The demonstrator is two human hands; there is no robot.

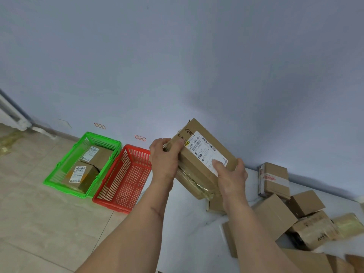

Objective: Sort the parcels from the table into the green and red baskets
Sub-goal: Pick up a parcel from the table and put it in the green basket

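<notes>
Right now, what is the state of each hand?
Left hand: closed on the cardboard parcel.
Right hand: closed on the same parcel.

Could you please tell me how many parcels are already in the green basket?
2: one parcel at the far end of the green basket, another parcel at its near end. More could lie hidden beneath them.

A brown cardboard parcel (204, 154) is seen bearing a white label (207, 149) printed with black barcodes, a small yellow sticker and black handwriting. The green basket (65, 180) and the red basket (110, 201) are formed of lattice mesh. Two brown boxes with white labels (86, 164) are seen in the green one. The table (187, 223) is white, the floor (39, 223) beige-tiled, the wall (177, 66) pale blue.
</notes>
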